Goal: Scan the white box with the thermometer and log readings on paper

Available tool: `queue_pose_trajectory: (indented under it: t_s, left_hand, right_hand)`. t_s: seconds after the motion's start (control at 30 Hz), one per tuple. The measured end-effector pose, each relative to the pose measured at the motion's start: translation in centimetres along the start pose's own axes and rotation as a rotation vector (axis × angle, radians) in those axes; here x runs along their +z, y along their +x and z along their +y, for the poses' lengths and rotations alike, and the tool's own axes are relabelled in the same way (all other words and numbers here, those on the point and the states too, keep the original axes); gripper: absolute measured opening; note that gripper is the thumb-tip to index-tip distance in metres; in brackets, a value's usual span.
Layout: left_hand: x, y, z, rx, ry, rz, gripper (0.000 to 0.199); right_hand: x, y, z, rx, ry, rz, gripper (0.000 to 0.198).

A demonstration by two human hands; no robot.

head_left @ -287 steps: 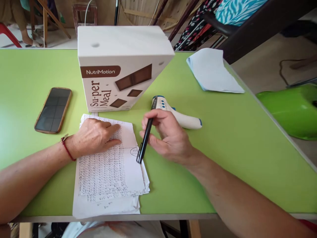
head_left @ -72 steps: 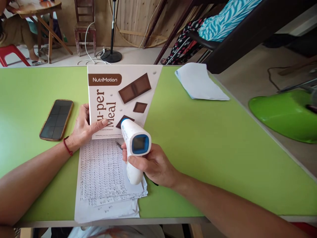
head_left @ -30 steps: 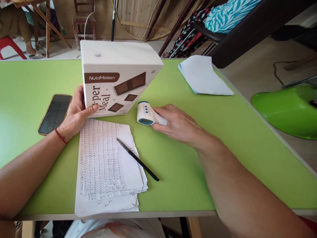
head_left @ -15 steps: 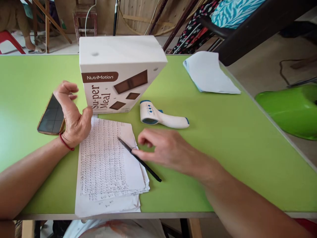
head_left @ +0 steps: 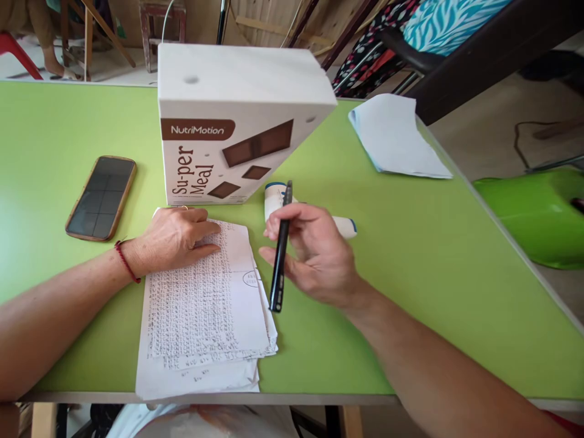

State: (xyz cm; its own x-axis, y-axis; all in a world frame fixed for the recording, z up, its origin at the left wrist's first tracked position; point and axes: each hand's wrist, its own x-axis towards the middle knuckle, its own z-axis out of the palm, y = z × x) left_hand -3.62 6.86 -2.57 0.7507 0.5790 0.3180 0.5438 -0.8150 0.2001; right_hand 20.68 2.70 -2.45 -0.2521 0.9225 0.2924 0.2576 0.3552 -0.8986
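My left hand lies flat on the upper part of a stack of handwritten papers, its fingers stretched to the right. A red cord circles that wrist. Above the table, my right hand grips a black pen, held tilted with its grey end up. Partly hidden behind this hand is a white and blue infrared thermometer. A white NutriMotion box stands upright just beyond the papers. To the left of my left hand lies a phone in a brown case, screen up.
The green table carries folded white sheets at its far right corner. A bright green stool or chair stands past the right edge. Beyond the far edge are a dark chair with cloths and a wooden stool.
My right hand has picked the black pen up off the papers. My left hand has come down from beside the box onto the papers. The view has shifted slightly.
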Motion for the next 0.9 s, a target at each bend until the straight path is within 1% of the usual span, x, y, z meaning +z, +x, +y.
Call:
queue_pose_trajectory:
  t_s: [0.07, 0.1, 0.2, 0.23, 0.37, 0.47, 0.67, 0.9]
  left_hand:
    - [0.0, 0.0, 0.1, -0.02, -0.01, -0.013, 0.022]
    - [0.0, 0.1, 0.1, -0.027, -0.018, -0.016, 0.021]
    - [-0.1, 0.2, 0.2, -0.046, -0.037, -0.032, 0.021]
    - [-0.2, 0.2, 0.2, -0.055, -0.038, -0.045, 0.02]
    - [-0.5, 0.3, 0.4, -0.085, -0.046, -0.096, 0.019]
    - [-0.6, 0.3, 0.3, -0.062, -0.051, -0.114, 0.02]
    - [-0.7, 0.3, 0.3, -0.027, -0.021, -0.118, 0.02]
    - [-0.9, 0.4, 0.4, -0.03, -0.003, -0.136, 0.019]
  right_hand:
    - [0.8, -0.4, 0.4, 0.04, 0.076, 0.047, 0.018]
    - [1.1, -0.5, 0.6, 0.057, 0.113, 0.058, 0.015]
    - [1.7, -0.4, 0.9, 0.084, 0.191, 0.074, 0.031]
    - [1.8, -0.3, 0.9, 0.091, 0.184, 0.079, 0.031]
    - [2.3, 0.2, 0.8, 0.096, -0.035, 0.1, 0.014]
    - [2.6, 0.4, 0.7, 0.055, -0.152, 0.132, 0.01]
    - [2.8, 0.5, 0.8, -0.042, -0.24, 0.144, 0.005]
    - [2.9, 0.6, 0.9, -0.064, -0.275, 0.136, 0.005]
